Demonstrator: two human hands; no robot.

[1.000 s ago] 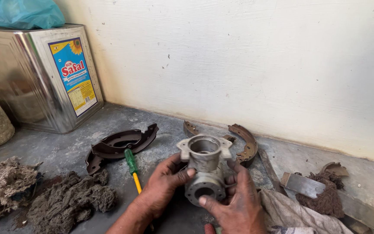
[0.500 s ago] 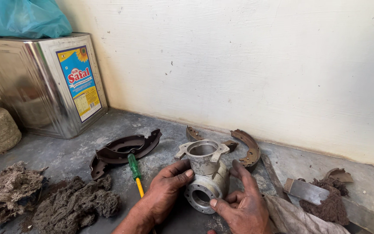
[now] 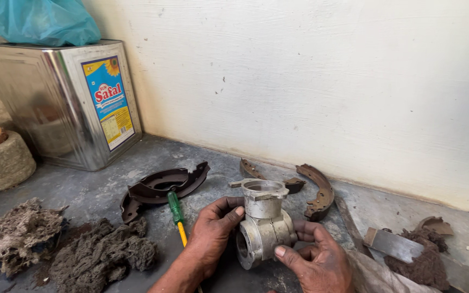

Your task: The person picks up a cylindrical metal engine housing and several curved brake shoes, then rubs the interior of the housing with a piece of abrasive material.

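A grey cast-metal housing with a round flanged neck on top and a round opening on its left side sits low in the middle of the head view. My left hand grips its left side, fingers curled against the neck. My right hand holds its right side and underside, thumb pressed on the body. Both hands are smeared with dark grease. A screwdriver with a green handle and yellow shaft lies on the floor just left of my left hand.
Dark brake shoes lie left of the housing; rusty brake shoes lie behind it by the wall. Clumps of dirty cotton waste lie at the lower left. A shiny square tin stands at the back left. Metal strips and a rag lie at right.
The housing has been turned in my hands, so its round opening now faces more to the left. The view has shifted slightly, and things sit a little further right.
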